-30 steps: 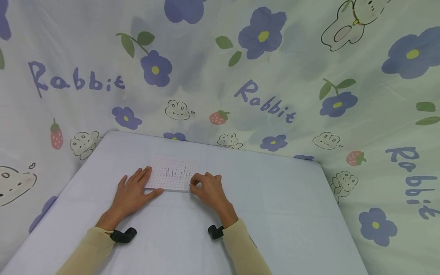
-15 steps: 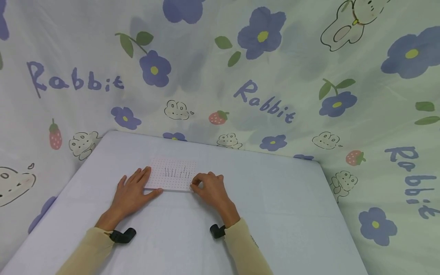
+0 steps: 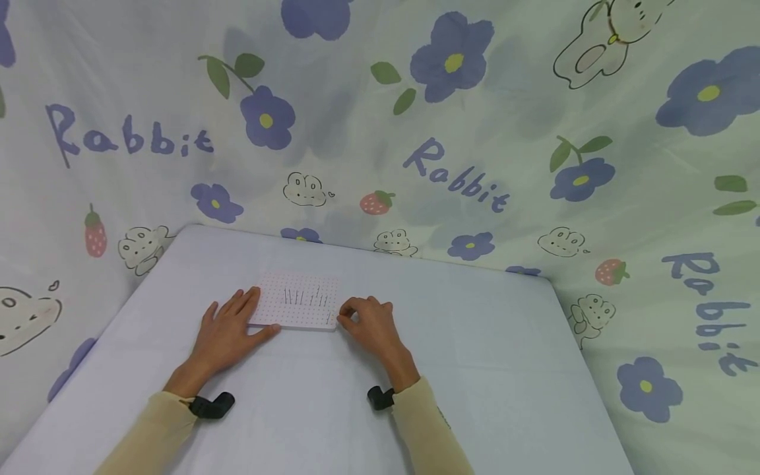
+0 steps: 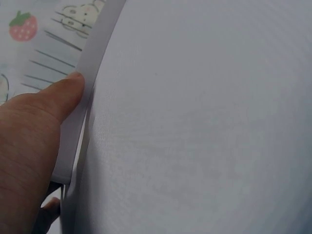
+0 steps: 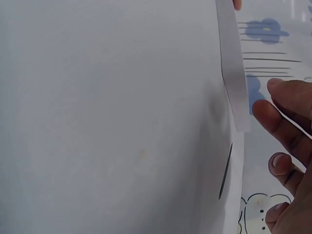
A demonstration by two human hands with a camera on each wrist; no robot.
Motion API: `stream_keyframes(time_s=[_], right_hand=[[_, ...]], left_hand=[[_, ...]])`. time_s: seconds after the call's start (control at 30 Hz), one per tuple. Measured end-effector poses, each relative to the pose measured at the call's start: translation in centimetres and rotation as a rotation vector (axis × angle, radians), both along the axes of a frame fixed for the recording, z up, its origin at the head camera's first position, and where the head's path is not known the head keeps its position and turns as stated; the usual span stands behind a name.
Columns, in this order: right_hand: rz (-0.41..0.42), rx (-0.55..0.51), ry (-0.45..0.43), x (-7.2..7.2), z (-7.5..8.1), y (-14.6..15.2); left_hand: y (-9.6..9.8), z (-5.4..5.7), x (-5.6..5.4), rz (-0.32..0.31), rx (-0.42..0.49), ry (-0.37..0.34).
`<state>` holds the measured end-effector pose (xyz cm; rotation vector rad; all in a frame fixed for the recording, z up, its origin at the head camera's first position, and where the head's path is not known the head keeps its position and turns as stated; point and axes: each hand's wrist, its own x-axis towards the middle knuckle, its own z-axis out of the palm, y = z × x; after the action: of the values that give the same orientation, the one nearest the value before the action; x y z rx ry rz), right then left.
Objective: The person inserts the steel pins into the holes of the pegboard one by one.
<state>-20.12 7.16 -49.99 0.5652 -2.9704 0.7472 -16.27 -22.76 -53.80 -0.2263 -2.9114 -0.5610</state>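
Note:
A white board [image 3: 299,317] with rows of small dots lies on the table. Several thin dark needles [image 3: 293,297] stand up from its middle. One more needle [image 3: 328,318] shows near its front right corner. My left hand [image 3: 225,336] rests at the board's left end with spread fingers, its thumb [image 4: 73,87] against the near edge. Just off the right front corner is my right hand [image 3: 374,330], fingers loosely bent. In the right wrist view I see nothing between its thumb and index finger. A thin dark needle-like piece [image 5: 225,170] lies on the table beside the board.
The white-covered table [image 3: 510,396] stretches in front and to the right. Behind it hangs a curtain [image 3: 332,112] printed with blue flowers and rabbits. Black wrist cameras [image 3: 214,406] sit at both sleeve cuffs.
My right hand has drawn a little to the right, off the board's front right corner, and a needle there has come into view. My left hand has stayed put.

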Motion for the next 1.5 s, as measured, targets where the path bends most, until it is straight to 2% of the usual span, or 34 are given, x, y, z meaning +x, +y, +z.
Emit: stream_keyframes(time_s=[0.2, 0.5, 0.8, 1.03, 1.33, 1.5], right_hand=[[-0.047, 0.008, -0.026, 0.1, -0.5, 0.7], [-0.16, 0.016, -0.057, 0.3, -1.5, 2.2], [-0.192, -0.024, -0.145, 0.5, -1.6, 3.2], [-0.218, -0.019, -0.183, 0.3, -1.5, 3.0], [-0.317, 0.017, -0.193, 0.1, -1.3, 1.8], [-0.349, 0.004, -0.191, 0.0, -1.4, 1.5]], left_hand=[[0.1, 0.0, 0.0, -0.003, 0.006, -0.01], [0.0, 0.1, 0.1, -0.008, 0.007, -0.002], [0.1, 0.1, 0.1, -0.008, 0.012, -0.006], [0.1, 0.2, 0.2, -0.008, 0.014, -0.017], [0.1, 0.1, 0.3, -0.007, 0.013, -0.021], [0.1, 0.2, 0.2, -0.006, 0.012, -0.021]])
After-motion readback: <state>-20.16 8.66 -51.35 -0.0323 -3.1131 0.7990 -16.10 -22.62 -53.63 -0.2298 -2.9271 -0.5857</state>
